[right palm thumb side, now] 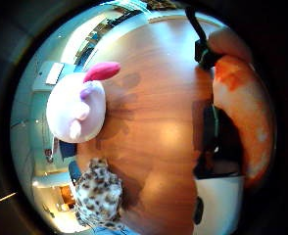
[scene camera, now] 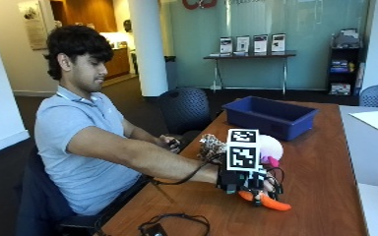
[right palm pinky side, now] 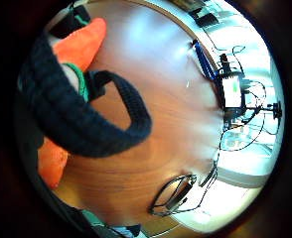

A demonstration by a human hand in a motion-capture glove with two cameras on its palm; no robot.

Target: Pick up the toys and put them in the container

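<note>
Right, gloved right hand (scene camera: 249, 183) clamped on orange carrot toy (scene camera: 267, 201) over worktop (scene camera: 320, 196); white plush (scene camera: 272, 146) & leopard plush (scene camera: 210, 146) sit btwn it and blue bin (scene camera: 269, 117).

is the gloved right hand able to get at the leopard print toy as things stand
Probably not right away: the right hand already grips an orange toy, so its fingers are taken. The leopard print toy sits close by on the table, with bare wood between in the thumb side view.

No legible text or labels anywhere.
</note>
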